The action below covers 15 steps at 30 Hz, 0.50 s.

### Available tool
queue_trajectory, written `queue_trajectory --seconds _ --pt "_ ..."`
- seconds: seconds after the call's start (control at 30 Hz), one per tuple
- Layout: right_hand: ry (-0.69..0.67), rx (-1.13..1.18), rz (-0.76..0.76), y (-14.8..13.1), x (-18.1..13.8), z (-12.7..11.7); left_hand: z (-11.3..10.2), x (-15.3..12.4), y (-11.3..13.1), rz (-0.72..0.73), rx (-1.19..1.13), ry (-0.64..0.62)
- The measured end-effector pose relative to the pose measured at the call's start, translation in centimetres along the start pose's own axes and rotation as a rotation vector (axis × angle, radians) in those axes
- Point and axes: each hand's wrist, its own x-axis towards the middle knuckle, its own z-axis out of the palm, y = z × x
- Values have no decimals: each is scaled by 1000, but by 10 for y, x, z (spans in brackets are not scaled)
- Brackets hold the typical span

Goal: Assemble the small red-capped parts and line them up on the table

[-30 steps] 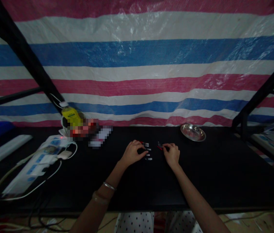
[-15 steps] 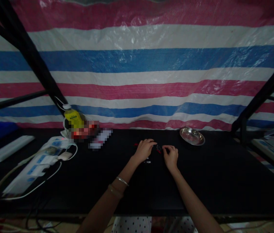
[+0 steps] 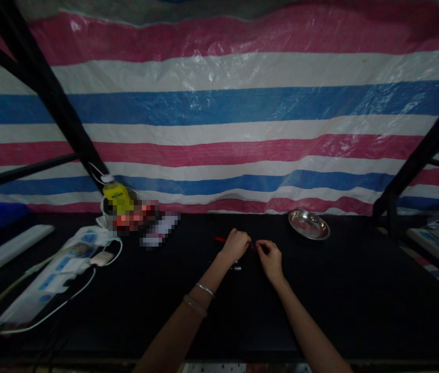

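Note:
Over the middle of the black table [image 3: 196, 311], my left hand [image 3: 236, 247] is closed with its fingers curled at the left side of a small dark-and-red object [image 3: 253, 246]. The thumb and forefinger of my right hand [image 3: 271, 259] pinch at this object's right side. Its kind is too small and dark to make out, and my fingers cover part of it. A thin red piece [image 3: 220, 239] shows just left of my left hand. Small shiny metal parts [image 3: 237, 268] lie below my left wrist, partly hidden by it.
A round steel dish [image 3: 308, 225] stands at the back right. On the left are a power strip [image 3: 44, 290] with plugs and cables, a yellow bottle [image 3: 119, 196], a white bar [image 3: 13, 246] and a blurred-out flat item [image 3: 161, 230]. A striped tarp [image 3: 219, 109] hangs behind.
My left fingers have curled from stretched out to closed at the dark-and-red object. My right hand has moved slightly left to meet it. The view has tilted up a little.

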Motion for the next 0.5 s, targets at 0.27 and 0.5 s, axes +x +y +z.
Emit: queue_trajectory --seconds 0.27,0.5 --pt "-77 -38 -33 -2 -1 -1 8 -8 2 24 21 44" --pt "-88 26 -108 -8 0 -3 -1 -22 6 -5 -68 135"
